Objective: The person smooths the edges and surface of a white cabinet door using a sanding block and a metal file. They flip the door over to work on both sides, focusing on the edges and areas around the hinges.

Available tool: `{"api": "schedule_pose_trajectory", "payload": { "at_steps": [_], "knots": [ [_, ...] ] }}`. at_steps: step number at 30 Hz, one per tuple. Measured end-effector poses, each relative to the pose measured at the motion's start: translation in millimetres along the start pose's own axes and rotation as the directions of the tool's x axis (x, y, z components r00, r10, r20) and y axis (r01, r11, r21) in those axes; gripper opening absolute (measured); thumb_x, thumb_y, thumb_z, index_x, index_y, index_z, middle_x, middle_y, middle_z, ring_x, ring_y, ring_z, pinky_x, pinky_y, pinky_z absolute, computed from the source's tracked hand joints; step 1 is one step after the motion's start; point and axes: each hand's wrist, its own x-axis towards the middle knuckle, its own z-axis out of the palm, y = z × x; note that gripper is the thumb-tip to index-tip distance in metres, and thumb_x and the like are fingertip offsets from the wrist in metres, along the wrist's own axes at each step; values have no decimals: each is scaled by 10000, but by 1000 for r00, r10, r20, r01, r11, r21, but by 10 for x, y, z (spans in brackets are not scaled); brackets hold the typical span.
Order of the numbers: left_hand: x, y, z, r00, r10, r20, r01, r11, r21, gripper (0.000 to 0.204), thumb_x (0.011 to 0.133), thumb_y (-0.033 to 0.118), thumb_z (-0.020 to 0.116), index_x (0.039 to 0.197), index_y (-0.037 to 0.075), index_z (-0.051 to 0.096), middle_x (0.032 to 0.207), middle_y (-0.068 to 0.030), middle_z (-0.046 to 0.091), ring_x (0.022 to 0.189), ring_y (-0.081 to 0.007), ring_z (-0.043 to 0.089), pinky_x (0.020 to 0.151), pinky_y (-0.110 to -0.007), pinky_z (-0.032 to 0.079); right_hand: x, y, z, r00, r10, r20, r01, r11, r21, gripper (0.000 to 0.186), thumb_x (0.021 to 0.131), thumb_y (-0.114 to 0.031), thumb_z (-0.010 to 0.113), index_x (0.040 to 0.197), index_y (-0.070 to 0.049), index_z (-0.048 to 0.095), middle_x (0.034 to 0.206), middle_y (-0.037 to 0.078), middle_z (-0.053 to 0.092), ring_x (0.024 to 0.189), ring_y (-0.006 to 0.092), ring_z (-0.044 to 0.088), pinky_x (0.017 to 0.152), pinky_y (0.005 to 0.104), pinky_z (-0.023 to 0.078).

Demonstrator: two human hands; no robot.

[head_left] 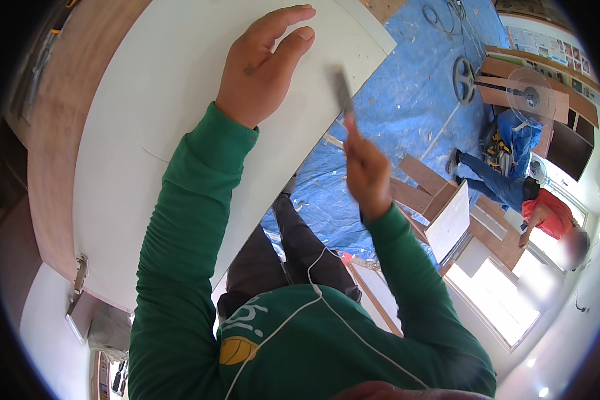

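A large white panel (153,87) fills the left and upper middle, with small dark marks near its far right corner. Over it is my left hand (259,70), open, thumb and forefinger stretched apart with nothing between them; I cannot tell if it presses on the surface. My right hand (368,175) is closed round the reddish handle of a hand tool (342,91). The tool's dark grey metal end is smeared by motion, so its exact kind is unclear. That end hangs over or beside the panel's right edge; contact cannot be made out.
A metal hinge (81,273) sits at the panel's lower left edge. Blue sheeting (407,87) covers the floor at right, with a standing fan (530,97) and brown boards (420,187). A person in a red shirt (552,212) stands at far right.
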Motion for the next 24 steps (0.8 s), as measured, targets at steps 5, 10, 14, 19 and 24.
{"api": "schedule_pose_trajectory", "payload": {
  "at_steps": [5, 10, 14, 19, 24],
  "knots": [
    [-45, 13, -21, 996, -86, -11, 85, 994, -71, 396, 1062, 186, 533, 1402, 15, 641, 1340, -60, 685, 1227, -126, 589, 1085, -277, 427, -1, -125, -11, 998, -17, 59, 23, 994, -103, 517, 985, 58, 608, 1481, -90, 612, 704, 123, 544, 632, 209, 541, 639, 328, 475],
    [-33, -1, 7, 1000, -15, -4, 15, 999, -42, 398, 1066, 181, 528, 1410, 8, 632, 1353, -77, 682, 1252, -136, 586, 1093, -281, 426, 13, -99, -45, 996, 70, 52, -74, 992, 98, 501, 998, 34, 617, 1482, -96, 612, 719, 114, 567, 643, 156, 511, 655, 299, 475],
    [-20, 8, 8, 999, -38, -19, 36, 995, -94, 355, 1048, 194, 602, 1349, 14, 661, 1301, -108, 701, 1177, -170, 647, 1012, -297, 498, 207, -123, -20, 996, 94, 9, -94, 993, 66, 498, 1003, 38, 603, 1483, -95, 611, 752, 121, 592, 650, 162, 520, 657, 301, 479],
    [-30, -93, 41, 996, 64, -65, -68, 996, -65, 335, 1043, 205, 637, 1318, 20, 676, 1267, -118, 706, 1113, -181, 680, 958, -306, 542, -296, -240, -85, 986, 64, 156, -75, 995, 62, 488, 980, 73, 588, 1450, -49, 630, 783, 154, 620, 682, 203, 585, 692, 306, 510],
    [8, -25, 11, 1000, -14, -18, 12, 997, -79, 335, 1049, 213, 634, 1323, 24, 674, 1278, -119, 698, 1110, -188, 681, 958, -318, 552, 473, -50, -54, 989, 145, -12, -140, 973, 184, 499, 1002, 34, 617, 1481, -106, 615, 815, 111, 640, 722, 116, 546, 698, 280, 487]
  ]
}}
